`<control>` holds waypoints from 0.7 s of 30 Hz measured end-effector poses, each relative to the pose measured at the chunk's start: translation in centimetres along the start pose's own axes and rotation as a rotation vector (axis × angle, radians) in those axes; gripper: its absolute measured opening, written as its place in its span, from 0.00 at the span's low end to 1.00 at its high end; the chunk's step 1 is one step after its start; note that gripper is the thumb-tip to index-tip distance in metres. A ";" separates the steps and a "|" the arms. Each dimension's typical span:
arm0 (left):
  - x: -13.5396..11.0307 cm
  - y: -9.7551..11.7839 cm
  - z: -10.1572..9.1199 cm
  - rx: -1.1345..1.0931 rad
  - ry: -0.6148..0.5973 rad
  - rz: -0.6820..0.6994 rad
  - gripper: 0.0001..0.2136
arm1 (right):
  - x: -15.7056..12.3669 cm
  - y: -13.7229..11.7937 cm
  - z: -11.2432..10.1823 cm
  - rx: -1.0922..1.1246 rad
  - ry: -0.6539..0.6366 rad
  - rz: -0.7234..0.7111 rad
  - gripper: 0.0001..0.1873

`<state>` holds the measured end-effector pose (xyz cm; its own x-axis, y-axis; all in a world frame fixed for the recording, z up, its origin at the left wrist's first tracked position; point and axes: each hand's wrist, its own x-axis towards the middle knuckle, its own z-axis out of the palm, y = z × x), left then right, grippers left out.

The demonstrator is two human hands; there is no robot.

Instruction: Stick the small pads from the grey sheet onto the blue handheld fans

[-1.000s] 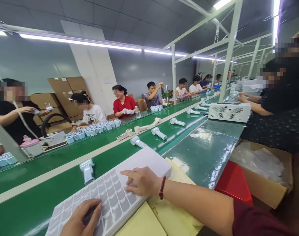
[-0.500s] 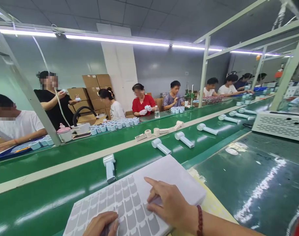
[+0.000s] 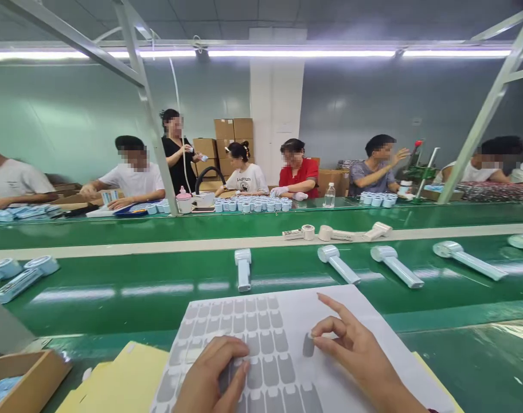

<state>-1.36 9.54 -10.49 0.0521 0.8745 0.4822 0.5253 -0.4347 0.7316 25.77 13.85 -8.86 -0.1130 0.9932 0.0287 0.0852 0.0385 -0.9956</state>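
A white sheet (image 3: 343, 310) carries rows of grey stickers (image 3: 266, 344) on its left part. My right hand (image 3: 356, 350) is closed in a pinch on the tab of one grey sticker (image 3: 308, 346), held over the blank part of the sheet, its index finger stretched away. On the lower left of the sheet rests my left hand (image 3: 216, 367), open, with fingers bent and the thumb apart, covering some stickers. Just beyond the sheet, a light blue handheld fan body (image 3: 243, 269) lies on the green conveyor belt (image 3: 158, 281).
More light blue fan bodies (image 3: 397, 267) lie along the belt, and pale ones (image 3: 336, 233) on the divider strip. Yellow sheets (image 3: 128, 373) are at left, beside a cardboard box (image 3: 33, 378). Several co-workers sit or stand across the line, behind rows of blue cups (image 3: 253, 205).
My view has turned left. My right hand has gone from pointing beside the sticker rows to pinching a single sticker off them. My left hand stays on the sheet.
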 end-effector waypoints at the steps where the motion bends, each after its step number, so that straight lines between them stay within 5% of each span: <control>1: -0.1 0.1 0.0 -0.003 -0.011 -0.012 0.07 | 0.1 0.0 0.0 0.003 0.015 0.007 0.43; 21: 0.9 1.1 -1.4 -0.203 -0.121 -0.281 0.11 | -0.6 -1.2 0.4 -0.016 0.233 0.062 0.43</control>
<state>-1.96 9.56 -8.59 0.0361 0.9796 0.1978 0.3543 -0.1976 0.9140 25.39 13.15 -7.68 0.1243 0.9922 -0.0107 0.1009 -0.0234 -0.9946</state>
